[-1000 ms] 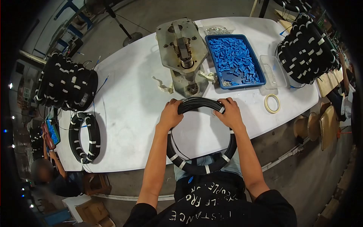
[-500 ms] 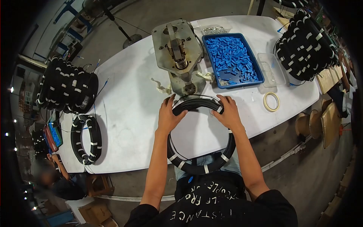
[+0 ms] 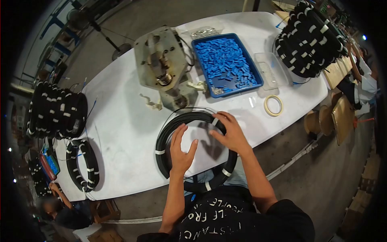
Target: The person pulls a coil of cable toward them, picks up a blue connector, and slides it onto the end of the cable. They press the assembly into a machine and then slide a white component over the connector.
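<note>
A ring-shaped coil of black cable [image 3: 161,141], bound with white tape bands, lies at the table's front edge, its near side over my lap. My right hand [image 3: 233,135] straddles the coil's upper right, fingers outside and thumb inside the ring. Over the ring's left part, my left hand [image 3: 182,155] has its fingers and thumb spread, holding nothing. A loose cable strand arcs above the coil's far side. Just beyond stands a metal press-like machine [image 3: 161,60] with a spring.
Right of the machine are a blue tray [image 3: 229,84] of small blue parts, a clear plastic box [image 3: 268,74] and a tape roll [image 3: 266,107]. Coil stacks stand left [image 3: 58,111] and right [image 3: 310,44], with a single coil [image 3: 93,171] nearer. A person [image 3: 68,213] is at lower left.
My left hand has let go of the coil's upper left and opened above the ring. The coil has turned, its tape bands shifted. The whole view has swung, moving the table things leftward.
</note>
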